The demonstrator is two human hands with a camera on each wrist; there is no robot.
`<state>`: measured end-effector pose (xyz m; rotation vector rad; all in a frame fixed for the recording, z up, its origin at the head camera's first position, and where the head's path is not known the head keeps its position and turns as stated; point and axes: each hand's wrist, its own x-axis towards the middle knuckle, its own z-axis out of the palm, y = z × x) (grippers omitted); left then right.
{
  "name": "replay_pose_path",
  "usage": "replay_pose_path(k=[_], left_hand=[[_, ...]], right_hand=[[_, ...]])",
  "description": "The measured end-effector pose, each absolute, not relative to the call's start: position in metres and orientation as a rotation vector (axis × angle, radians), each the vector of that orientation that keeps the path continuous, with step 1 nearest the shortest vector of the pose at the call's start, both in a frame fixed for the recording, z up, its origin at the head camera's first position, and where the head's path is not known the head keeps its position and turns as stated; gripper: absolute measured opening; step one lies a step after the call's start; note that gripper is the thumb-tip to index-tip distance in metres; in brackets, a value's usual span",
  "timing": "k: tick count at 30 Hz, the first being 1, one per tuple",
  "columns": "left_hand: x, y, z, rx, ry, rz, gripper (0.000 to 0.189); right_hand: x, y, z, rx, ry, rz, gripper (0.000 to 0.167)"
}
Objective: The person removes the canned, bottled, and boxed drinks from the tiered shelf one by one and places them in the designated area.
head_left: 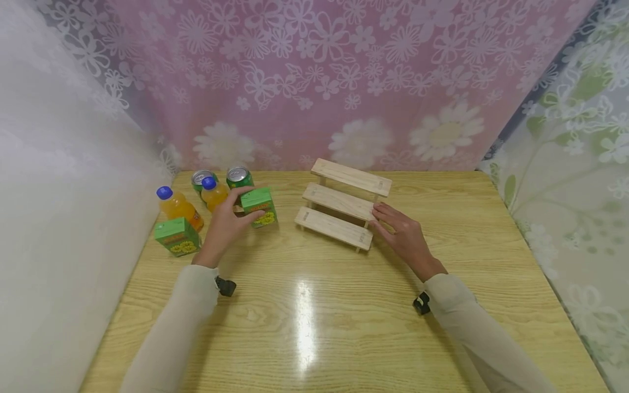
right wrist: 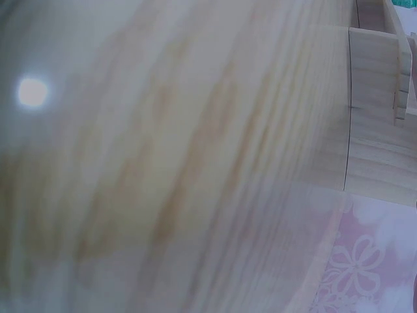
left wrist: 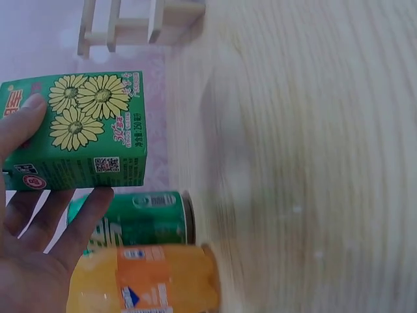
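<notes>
My left hand (head_left: 227, 226) grips a green drink carton (head_left: 259, 207) printed with yellow flowers, thumb on one face and fingers on the other side. In the left wrist view the carton (left wrist: 75, 124) is raised off the tabletop, with a green can (left wrist: 146, 218) and an orange drink bottle (left wrist: 150, 277) standing just beyond the fingers. A wooden three-step rack (head_left: 339, 201) stands at an angle on the table. At its right end, my right hand (head_left: 405, 237) touches the middle step with its fingertips. The right wrist view shows only part of the rack (right wrist: 381, 130).
Left of the left hand stand another green carton (head_left: 177, 237) and a blue-capped orange bottle (head_left: 179, 210). A second bottle (head_left: 212, 194) and two cans, one at the left (head_left: 203, 177) and one at the right (head_left: 239, 177), are behind. A floral curtain (head_left: 304, 82) borders the table's back edge.
</notes>
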<state>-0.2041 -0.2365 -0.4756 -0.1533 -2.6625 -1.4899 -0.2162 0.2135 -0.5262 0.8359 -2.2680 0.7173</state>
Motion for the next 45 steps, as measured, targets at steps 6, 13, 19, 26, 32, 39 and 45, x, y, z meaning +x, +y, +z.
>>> replay_pose_path(k=[6, 13, 19, 26, 32, 39, 45], left_hand=[[-0.198, -0.252, -0.480, -0.053, -2.695, -1.388, 0.072], [-0.189, -0.263, -0.484, -0.023, -2.676, -1.308, 0.071], [-0.182, -0.269, -0.486, 0.035, -2.669, -1.295, 0.068], [-0.174, -0.275, -0.489, 0.032, -2.623, -1.378, 0.065], [-0.168, -0.281, -0.493, 0.067, -2.620, -1.351, 0.065], [-0.163, -0.287, -0.498, 0.103, -2.633, -1.331, 0.066], [-0.162, -0.288, -0.501, 0.087, -2.628, -1.316, 0.065]], right_hand=[[-0.216, 0.214, -0.528, 0.833, -2.277, 0.720, 0.039], [-0.216, 0.214, -0.529, 0.798, -2.310, 0.722, 0.039], [-0.217, 0.214, -0.529, 0.819, -2.281, 0.725, 0.040], [-0.217, 0.213, -0.529, 0.840, -2.261, 0.729, 0.039], [-0.217, 0.212, -0.529, 0.839, -2.262, 0.718, 0.040], [-0.217, 0.213, -0.528, 0.842, -2.265, 0.714, 0.040], [-0.217, 0.213, -0.528, 0.832, -2.262, 0.720, 0.040]])
